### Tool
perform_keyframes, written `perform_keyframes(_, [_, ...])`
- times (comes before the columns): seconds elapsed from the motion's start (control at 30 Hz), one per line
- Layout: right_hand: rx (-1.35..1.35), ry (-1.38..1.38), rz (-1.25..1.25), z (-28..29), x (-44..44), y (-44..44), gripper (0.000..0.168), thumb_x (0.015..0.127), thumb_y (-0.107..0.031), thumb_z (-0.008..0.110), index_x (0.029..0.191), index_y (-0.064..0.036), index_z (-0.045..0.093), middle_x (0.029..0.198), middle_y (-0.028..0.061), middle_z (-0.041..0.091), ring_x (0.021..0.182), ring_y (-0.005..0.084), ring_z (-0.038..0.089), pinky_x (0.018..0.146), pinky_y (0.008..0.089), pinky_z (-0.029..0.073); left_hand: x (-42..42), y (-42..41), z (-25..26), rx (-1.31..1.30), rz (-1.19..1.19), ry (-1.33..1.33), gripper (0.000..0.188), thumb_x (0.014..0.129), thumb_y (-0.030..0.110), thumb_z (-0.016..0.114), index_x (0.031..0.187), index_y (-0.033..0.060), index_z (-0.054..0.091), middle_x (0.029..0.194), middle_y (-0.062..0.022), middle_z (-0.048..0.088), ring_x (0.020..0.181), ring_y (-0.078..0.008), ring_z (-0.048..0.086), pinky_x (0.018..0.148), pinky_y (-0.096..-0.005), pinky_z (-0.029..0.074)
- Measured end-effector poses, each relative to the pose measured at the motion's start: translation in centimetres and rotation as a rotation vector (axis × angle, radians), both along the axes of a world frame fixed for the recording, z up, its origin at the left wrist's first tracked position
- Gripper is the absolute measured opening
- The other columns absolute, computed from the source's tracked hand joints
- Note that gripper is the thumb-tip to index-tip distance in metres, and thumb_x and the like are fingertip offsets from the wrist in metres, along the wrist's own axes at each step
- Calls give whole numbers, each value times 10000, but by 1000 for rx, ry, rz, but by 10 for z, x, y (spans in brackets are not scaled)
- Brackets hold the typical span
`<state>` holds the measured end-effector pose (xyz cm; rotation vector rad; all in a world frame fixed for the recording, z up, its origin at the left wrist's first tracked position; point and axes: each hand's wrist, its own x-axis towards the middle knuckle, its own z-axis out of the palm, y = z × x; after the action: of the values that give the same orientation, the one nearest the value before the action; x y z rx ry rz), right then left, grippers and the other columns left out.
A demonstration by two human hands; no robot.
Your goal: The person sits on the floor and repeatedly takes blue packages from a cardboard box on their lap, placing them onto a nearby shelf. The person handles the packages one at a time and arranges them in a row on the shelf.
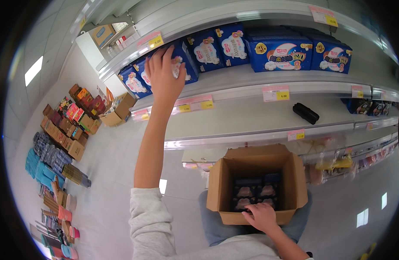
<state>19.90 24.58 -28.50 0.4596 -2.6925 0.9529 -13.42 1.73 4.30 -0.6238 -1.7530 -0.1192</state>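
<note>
My left hand (167, 76) reaches up to the left end of a shelf. Its palm and spread fingers lie against the front of a blue printed pack (189, 65), probably sanitary pads, and hide much of it. Whether the fingers grip the pack cannot be seen. Down by my lap, an open cardboard box (215, 188) holds several dark blue packs (245, 191) in its bottom. My right hand (262, 214) is at the box's near edge, fingers over the inside and thumb outside.
More blue packs (279, 53) line the same shelf, with price tags (275, 93) along its edge. A black object (305, 113) lies on the shelf below. Stacked cartons (63, 130) and buckets (65, 213) stand on the floor at left. Wrapped goods (332, 162) hang at lower right.
</note>
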Motion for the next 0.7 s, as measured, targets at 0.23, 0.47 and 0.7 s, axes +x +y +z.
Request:
perform_keyframes(0.23, [12,-36,29,-2,0,0,263,909,-357,696,985,-107,729,863,77,738,841,265,706,813,393,524,81,1,-14,-77,31,-43,749,675,240,918,1349,114,618,1353,-94,638,1252,-324,580,1096,-481,406])
perform_keyframes(0.47, [-438,-306,79,23,-6,15,383,950,-309,693,1262,-91,656,1143,126,725,1040,266,702,945,390,531,166,1,-88,37,-519,177,481,776,151,826,1208,108,618,1227,-170,683,1134,-380,643,979,-493,524])
perform_keyframes(0.7, [-1771,-758,-7,-32,-4,53,626,984,-286,719,1516,-100,445,1438,41,573,1293,195,575,1079,396,478,259,42,-257,131,-1033,-608,485,870,250,806,1235,87,529,1263,-221,647,1163,-406,650,991,-538,530])
